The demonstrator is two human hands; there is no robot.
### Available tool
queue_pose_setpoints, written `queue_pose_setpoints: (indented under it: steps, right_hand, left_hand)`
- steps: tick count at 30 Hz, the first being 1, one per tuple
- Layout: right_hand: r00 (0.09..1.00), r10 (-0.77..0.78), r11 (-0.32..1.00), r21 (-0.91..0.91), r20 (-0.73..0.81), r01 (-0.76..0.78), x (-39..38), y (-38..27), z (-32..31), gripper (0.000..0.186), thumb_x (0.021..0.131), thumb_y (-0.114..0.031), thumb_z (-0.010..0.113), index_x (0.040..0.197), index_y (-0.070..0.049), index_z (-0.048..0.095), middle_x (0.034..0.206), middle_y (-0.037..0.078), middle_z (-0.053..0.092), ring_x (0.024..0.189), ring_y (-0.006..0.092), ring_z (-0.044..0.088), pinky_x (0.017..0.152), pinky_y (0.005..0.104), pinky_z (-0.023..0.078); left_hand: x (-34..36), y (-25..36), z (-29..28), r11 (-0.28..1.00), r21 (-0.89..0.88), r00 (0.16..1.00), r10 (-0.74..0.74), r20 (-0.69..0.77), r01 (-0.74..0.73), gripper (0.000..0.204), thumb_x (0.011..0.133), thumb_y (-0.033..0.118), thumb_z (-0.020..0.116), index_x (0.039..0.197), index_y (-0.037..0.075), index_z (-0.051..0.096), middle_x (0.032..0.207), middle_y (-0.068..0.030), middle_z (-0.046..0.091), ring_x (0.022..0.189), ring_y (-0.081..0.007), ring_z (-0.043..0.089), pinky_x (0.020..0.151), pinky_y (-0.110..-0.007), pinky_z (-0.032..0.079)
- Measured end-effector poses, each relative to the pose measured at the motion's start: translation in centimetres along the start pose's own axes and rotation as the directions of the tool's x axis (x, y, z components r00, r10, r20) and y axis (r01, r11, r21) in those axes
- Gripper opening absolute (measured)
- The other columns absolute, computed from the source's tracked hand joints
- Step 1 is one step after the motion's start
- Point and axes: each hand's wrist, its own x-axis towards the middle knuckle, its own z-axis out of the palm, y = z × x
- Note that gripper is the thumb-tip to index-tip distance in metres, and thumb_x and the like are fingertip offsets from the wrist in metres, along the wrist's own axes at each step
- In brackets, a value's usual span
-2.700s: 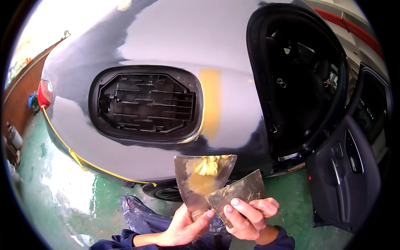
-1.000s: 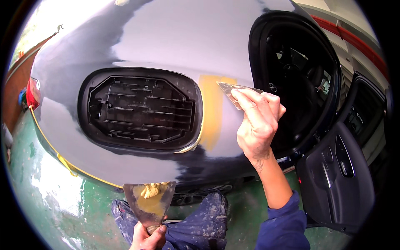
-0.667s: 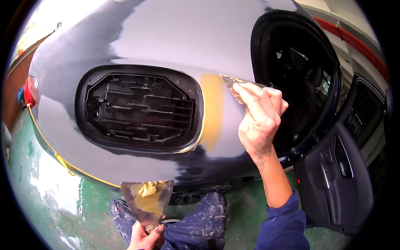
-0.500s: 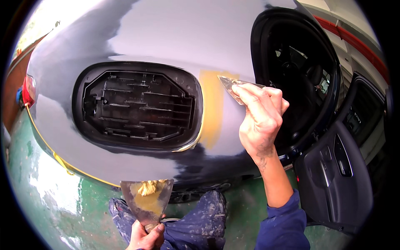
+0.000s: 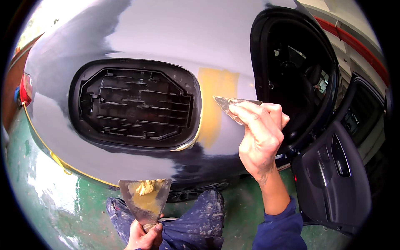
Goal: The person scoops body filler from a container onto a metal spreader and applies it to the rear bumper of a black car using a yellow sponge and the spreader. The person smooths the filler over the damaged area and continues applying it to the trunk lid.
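Observation:
My right hand [image 5: 263, 135] is closed on a thin metal filler spreader [image 5: 231, 106], whose pointed corner is over the yellow filler patch [image 5: 211, 112] on the grey car panel [image 5: 233, 143]. Whether the blade touches the panel, I cannot tell. The patch runs down the strip between a black oval recess [image 5: 135, 104] and the open doorway. Low in the view, my left hand [image 5: 143, 236] grips the handle of a wide putty knife [image 5: 143, 206]. A lump of yellow filler [image 5: 146, 187] lies near that blade's upper edge, with more smeared below it.
At the right stands an open black car door [image 5: 333, 175], beside the dark doorway [image 5: 291, 79]. A red tail light [image 5: 26, 88] is at the far left. Yellow tape [image 5: 60, 161] follows the panel's lower edge, above a green floor [image 5: 43, 200].
My right hand has drawn the spreader down from the top of the filler patch, tilting it flatter. The patch's upper part now looks smoother and wider. My left hand has hardly moved.

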Motion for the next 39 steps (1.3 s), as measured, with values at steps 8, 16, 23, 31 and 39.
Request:
queue_pose_setpoints:
  steps: [8, 16, 23, 31, 39]
  right_hand:
    - [1.000, -0.004, 1.000, 0.003, 0.013, 0.004, -1.8, -0.5, -0.8, 0.031, 0.068, 0.005, 0.067, 0.093, -0.007, 0.078, 0.094, 0.000, 0.074, 0.083, 0.0179, 0.055, 0.084, 0.0316, 0.032]
    - [0.994, 0.059, 0.996, -0.064, -0.088, -0.065, -1.7, 0.7, -3.1, 0.030, 0.072, 0.008, 0.070, 0.099, -0.004, 0.077, 0.101, 0.006, 0.074, 0.094, 0.0238, 0.056, 0.090, 0.0331, 0.038]
    - [0.983, -0.046, 0.992, -0.123, -0.179, 0.024, 0.0, 3.5, 1.4, 0.033, 0.075, 0.005, 0.066, 0.103, -0.008, 0.080, 0.103, 0.001, 0.074, 0.098, 0.0194, 0.055, 0.095, 0.0322, 0.033]
    - [0.985, -0.046, 0.988, -0.153, -0.165, 0.020, 0.5, 3.4, 2.6, 0.033, 0.076, 0.005, 0.070, 0.105, -0.008, 0.078, 0.106, 0.000, 0.074, 0.096, 0.0201, 0.055, 0.095, 0.0330, 0.036]
    - [0.994, -0.031, 0.995, -0.098, -0.104, 0.021, 0.6, 3.1, 2.0, 0.031, 0.076, 0.003, 0.065, 0.100, -0.010, 0.080, 0.102, -0.002, 0.075, 0.092, 0.0195, 0.057, 0.090, 0.0328, 0.034]
  left_hand:
    - [-0.2, -0.3, -0.4, 0.998, -0.009, 0.997, -0.056, 0.049, 0.056, 0.012, 0.100, 0.014, 0.063, 0.103, 0.004, 0.058, 0.056, 0.0011, 0.048, 0.041, -0.0096, 0.042, 0.039, -0.027, 0.033]
    - [-0.7, 0.4, 0.2, 1.000, -0.024, 0.999, -0.016, 0.038, 0.017, 0.025, 0.100, 0.013, 0.062, 0.122, 0.002, 0.057, 0.057, 0.0006, 0.050, 0.040, -0.0091, 0.041, 0.039, -0.027, 0.033]
    - [-1.1, 1.0, 0.6, 0.992, -0.030, 0.993, -0.119, 0.010, 0.119, 0.018, 0.100, 0.009, 0.061, 0.117, 0.006, 0.056, 0.057, 0.0009, 0.046, 0.041, -0.0100, 0.040, 0.039, -0.028, 0.032]
    - [-1.2, 0.7, -0.2, 0.992, -0.027, 0.992, -0.120, 0.040, 0.122, 0.007, 0.100, 0.007, 0.060, 0.105, 0.007, 0.055, 0.057, -0.0003, 0.047, 0.042, -0.0113, 0.041, 0.039, -0.028, 0.033]
    - [-0.3, 0.4, -0.2, 0.997, 0.004, 0.997, -0.080, 0.006, 0.080, 0.022, 0.099, 0.010, 0.061, 0.080, 0.008, 0.050, 0.052, -0.0007, 0.046, 0.038, -0.0121, 0.041, 0.037, -0.029, 0.032]
